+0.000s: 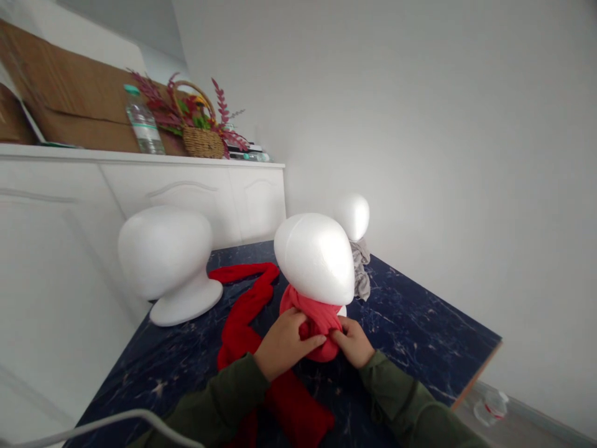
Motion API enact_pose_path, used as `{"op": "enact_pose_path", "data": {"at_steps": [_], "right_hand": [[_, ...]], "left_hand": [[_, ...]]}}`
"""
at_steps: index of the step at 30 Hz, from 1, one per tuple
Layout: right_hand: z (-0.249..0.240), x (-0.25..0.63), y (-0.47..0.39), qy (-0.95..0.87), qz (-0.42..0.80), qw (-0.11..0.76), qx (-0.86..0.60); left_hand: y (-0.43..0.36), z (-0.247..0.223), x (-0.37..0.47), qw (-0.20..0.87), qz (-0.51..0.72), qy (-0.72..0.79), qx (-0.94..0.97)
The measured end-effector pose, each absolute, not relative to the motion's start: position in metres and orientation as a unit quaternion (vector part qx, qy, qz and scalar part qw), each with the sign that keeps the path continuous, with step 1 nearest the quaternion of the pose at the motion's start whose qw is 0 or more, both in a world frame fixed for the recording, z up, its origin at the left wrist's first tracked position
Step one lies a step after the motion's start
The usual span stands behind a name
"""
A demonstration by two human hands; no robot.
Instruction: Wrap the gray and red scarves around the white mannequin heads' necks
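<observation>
Both hands close on a red scarf (313, 323) wound around the neck of a white foam mannequin head (317, 256), which stands near the middle of a dark blue marble-patterned table (410, 323). The left hand (284, 342) has its fingers curled tight over the bunched cloth at the front of the neck, thumb pressed across the fold; the right hand (353, 341) pinches the same bundle from the other side, fingers shut on the fabric, the two hands almost touching. Both arms wear dark green sleeves (219, 401).

The loose remainder of the scarf trails away from the neck toward the table's left edge, loops back near the far edge, and a broader part lies flat at the near edge beneath the left forearm.

A second, wider foam head (168, 258) stands at the left edge, just beside the trailing scarf but apart from the hands. A third, smaller foam head (353, 214) stands toward the far edge, partly hidden behind the one being dressed, with a grey cloth (361, 270) hanging from it.

Beyond the table, a white cabinet (186, 186) carries a water bottle (143, 121), a wicker basket of red foliage (201, 130) and brown cardboard (69, 93). A crumpled plastic bottle (489, 407) lies on the floor past the right corner.
</observation>
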State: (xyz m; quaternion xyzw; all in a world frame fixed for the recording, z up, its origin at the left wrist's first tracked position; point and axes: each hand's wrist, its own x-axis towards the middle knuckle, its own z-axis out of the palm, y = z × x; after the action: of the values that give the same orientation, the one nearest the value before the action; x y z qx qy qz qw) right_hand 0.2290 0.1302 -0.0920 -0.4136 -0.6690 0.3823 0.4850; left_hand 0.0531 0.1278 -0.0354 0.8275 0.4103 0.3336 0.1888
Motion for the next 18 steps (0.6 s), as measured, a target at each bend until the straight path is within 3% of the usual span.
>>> {"op": "enact_pose_path", "data": {"at_steps": [3, 6, 11, 14, 18], "right_hand": [[-0.089, 0.223, 0.125, -0.651, 0.508, 0.459, -0.328], [-0.085, 0.223, 0.122, -0.627, 0.539, 0.467, -0.313], [-0.083, 0.231, 0.128, -0.586, 0.447, 0.538, -0.409], [-0.088, 0.237, 0.135, -0.604, 0.385, 0.528, -0.456], [-0.091, 0.243, 0.141, -0.618, 0.326, 0.52, -0.492]], "left_hand": [[0.13, -0.045, 0.056, 0.256, 0.361, 0.402, 0.801], [0.141, -0.046, 0.049, 0.347, 0.364, 0.39, 0.771], [0.161, -0.043, 0.03, 0.489, 0.363, 0.361, 0.707], [0.17, -0.05, 0.024, 0.615, 0.448, 0.341, 0.552], [0.176, -0.059, 0.024, 0.674, 0.491, 0.338, 0.436]]}}
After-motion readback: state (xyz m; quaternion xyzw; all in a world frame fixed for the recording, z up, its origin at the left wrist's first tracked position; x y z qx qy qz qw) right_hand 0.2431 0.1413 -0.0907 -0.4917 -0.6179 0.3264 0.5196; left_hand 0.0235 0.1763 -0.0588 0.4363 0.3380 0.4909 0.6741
